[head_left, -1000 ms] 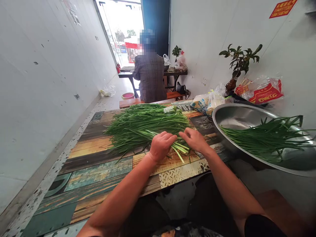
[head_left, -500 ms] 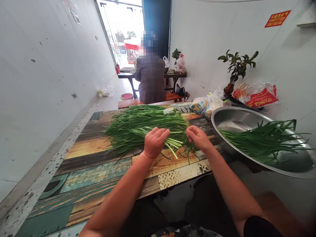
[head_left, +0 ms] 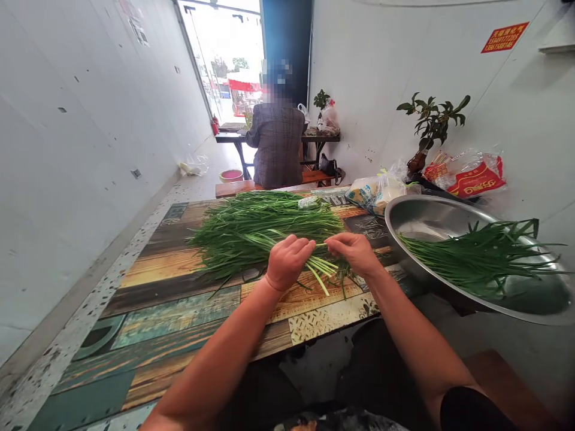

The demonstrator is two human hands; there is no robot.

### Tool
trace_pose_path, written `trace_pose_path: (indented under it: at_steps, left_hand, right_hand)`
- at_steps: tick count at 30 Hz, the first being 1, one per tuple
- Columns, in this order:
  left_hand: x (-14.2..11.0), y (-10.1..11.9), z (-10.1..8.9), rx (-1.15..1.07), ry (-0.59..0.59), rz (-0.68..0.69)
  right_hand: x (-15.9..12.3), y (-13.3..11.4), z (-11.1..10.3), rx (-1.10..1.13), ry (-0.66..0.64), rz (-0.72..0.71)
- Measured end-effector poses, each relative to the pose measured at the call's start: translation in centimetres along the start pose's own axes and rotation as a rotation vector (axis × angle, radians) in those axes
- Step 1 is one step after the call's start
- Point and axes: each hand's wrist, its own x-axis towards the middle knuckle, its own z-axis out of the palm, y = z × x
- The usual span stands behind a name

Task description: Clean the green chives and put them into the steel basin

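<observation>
A big pile of green chives (head_left: pixel 256 230) lies across the patterned wooden table (head_left: pixel 179 311). My left hand (head_left: pixel 287 261) is closed round a small bunch of chive stalks at the pile's near edge, their pale ends sticking out to the right. My right hand (head_left: pixel 354 251) pinches the stalks just beside it, fingers curled toward the left hand. To the right stands a large steel basin (head_left: pixel 431 218) with a layer of chives (head_left: pixel 480 257) lying in it.
Plastic food bags (head_left: pixel 377 188) and a red packet (head_left: pixel 478 176) sit behind the basin, beside a small potted plant (head_left: pixel 429 126). A person in a checked jacket (head_left: pixel 276 143) sits with their back to me at a far table. White walls close both sides.
My right hand moved left, closing the gap to my left hand, and now pinches the stalks held there. The left hand shifted slightly with its bunch.
</observation>
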Motion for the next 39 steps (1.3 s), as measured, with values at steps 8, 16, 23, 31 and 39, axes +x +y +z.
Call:
trace_pose_path:
  at_steps: [8, 16, 23, 31, 39]
  left_hand:
    - [0.0, 0.7, 0.0, 0.016, -0.027, -0.053]
    - [-0.2, 0.6, 0.3, 0.015, -0.07, -0.094]
    - [0.0, 0.4, 0.1, 0.052, -0.051, -0.065]
    - [0.3, 0.0, -0.1, 0.121, 0.044, -0.249]
    - [0.2, -0.7, -0.3, 0.103, 0.124, -0.359]
  right_hand:
    - [0.2, 0.6, 0.2, 0.091, 0.299, -0.061]
    - [0.2, 0.6, -1.5, -0.002, 0.222, 0.111]
    - [0.4, 0.9, -1.6, -0.413, 0.387, -0.237]
    - [2.2, 4.0, -3.0, -0.898, 0.256, -0.227]
    - [2.2, 2.0, -1.0, -0.929, 0.131, -0.442]
